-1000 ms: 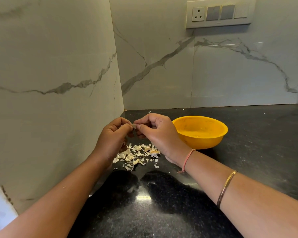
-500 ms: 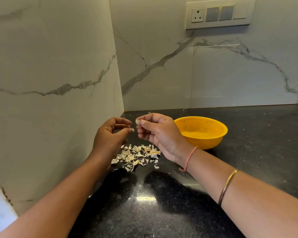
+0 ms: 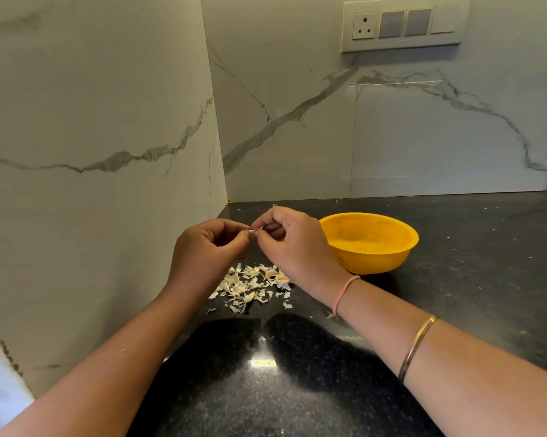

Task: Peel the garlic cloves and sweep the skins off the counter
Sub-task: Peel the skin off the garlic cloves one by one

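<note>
Both hands are held together, left hand (image 3: 206, 252) and right hand (image 3: 294, 246) pinched on one garlic clove (image 3: 253, 231) between them. The skins (image 3: 250, 287) are heaped on the counter (image 3: 455, 298) directly beneath.

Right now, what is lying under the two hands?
A loose pile of garlic skins on the black counter, below the left hand and right hand. The right hand covers the pile's right edge, so what lies there cannot be seen.
</note>
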### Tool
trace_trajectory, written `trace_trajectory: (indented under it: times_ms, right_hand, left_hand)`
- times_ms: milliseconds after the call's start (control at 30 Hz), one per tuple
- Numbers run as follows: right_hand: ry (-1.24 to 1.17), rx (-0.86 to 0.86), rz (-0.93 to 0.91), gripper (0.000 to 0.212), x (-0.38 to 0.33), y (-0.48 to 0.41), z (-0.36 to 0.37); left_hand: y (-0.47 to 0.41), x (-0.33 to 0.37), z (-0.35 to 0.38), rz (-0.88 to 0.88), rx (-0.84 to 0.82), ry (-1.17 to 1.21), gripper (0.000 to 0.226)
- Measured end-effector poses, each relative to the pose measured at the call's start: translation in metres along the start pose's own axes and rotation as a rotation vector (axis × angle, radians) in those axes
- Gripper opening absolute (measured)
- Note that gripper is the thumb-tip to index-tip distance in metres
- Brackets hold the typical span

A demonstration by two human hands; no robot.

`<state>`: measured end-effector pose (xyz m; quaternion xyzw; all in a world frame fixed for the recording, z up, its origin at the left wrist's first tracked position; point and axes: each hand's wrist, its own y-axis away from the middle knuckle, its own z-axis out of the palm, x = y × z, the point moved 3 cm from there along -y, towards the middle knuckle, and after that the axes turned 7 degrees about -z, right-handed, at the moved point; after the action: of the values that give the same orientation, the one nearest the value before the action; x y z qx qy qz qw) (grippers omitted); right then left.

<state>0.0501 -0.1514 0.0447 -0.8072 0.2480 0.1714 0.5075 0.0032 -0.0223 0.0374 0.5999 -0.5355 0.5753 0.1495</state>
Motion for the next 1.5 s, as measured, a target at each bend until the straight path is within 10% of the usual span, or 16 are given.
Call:
trace_trajectory:
  times_ms: [533,967,1500]
  right_hand:
    - [0.210,-0.167,-0.109,0.012,-0.006,0.003,0.000]
    - [0.174,-0.149,-0.169,0.011,-0.005,0.002,0.001]
    - [-0.714,-0.079,0.281,0.015,0.008,0.000,-0.003]
  left_hand:
    - [0.001,0.002,-0.001,0.149,-0.046,-0.337,0.008]
    - [0.000,-0.003,0.003,-0.111,-0.043,-0.030,0.012]
    - [-0.002,0.000,0.005,-0.357,-0.175,0.557,0.015]
